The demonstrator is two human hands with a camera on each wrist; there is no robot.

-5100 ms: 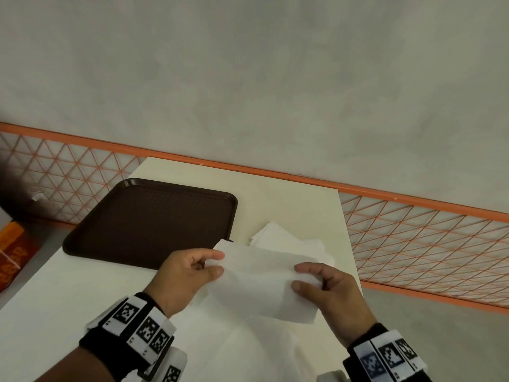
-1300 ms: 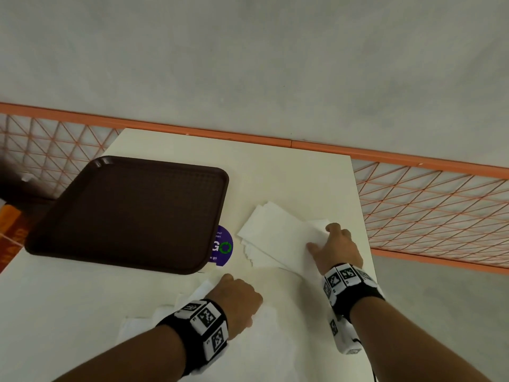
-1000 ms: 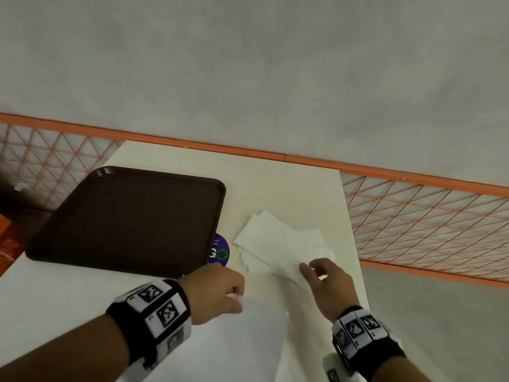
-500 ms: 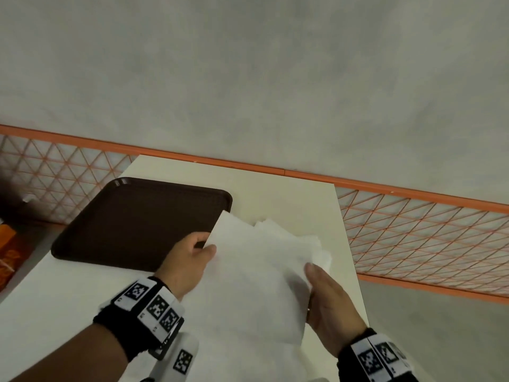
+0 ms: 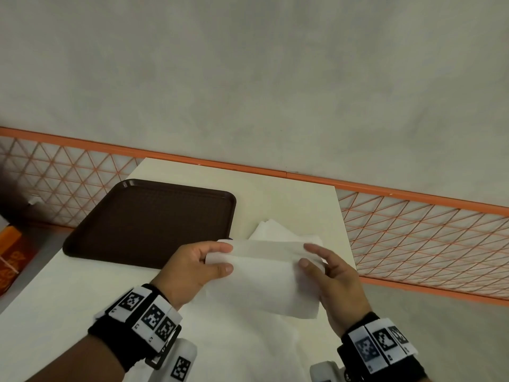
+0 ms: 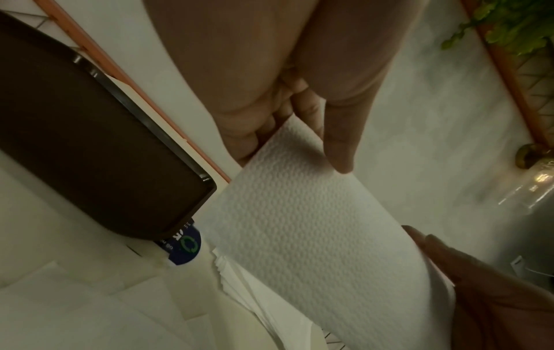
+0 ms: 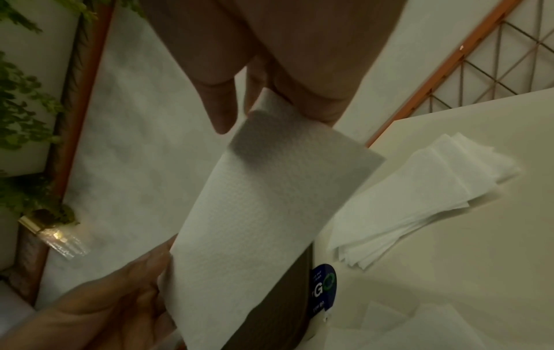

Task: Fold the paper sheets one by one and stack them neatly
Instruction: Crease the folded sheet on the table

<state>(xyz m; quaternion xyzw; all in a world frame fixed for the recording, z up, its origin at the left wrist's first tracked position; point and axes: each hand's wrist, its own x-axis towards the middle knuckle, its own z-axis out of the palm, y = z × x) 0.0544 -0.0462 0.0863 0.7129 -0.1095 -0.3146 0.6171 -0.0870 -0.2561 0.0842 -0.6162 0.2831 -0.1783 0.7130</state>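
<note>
I hold one white embossed paper sheet point(image 5: 264, 274) in the air above the table, its top part bent over toward me. My left hand point(image 5: 212, 260) pinches its left edge between thumb and fingers, and my right hand point(image 5: 314, 260) pinches its right edge. The same sheet point(image 6: 302, 225) fills the left wrist view, and in the right wrist view the sheet point(image 7: 255, 213) runs between both hands. A stack of folded sheets point(image 5: 275, 230) lies on the table behind it, seen as fanned folded sheets point(image 7: 419, 189). Unfolded sheets point(image 5: 248, 346) lie spread below my hands.
A dark brown tray point(image 5: 154, 221) sits at the left on the cream table point(image 5: 289, 199). A round blue sticker point(image 7: 323, 289) shows by the tray's corner. Orange lattice railing point(image 5: 413, 238) runs behind and to the right of the table. An orange box point(image 5: 11, 255) stands far left.
After placing the earlier folded sheet on the stack, my hands picked up a fresh sheet. Half a second ago it was held flat; now its top edge is folded over.
</note>
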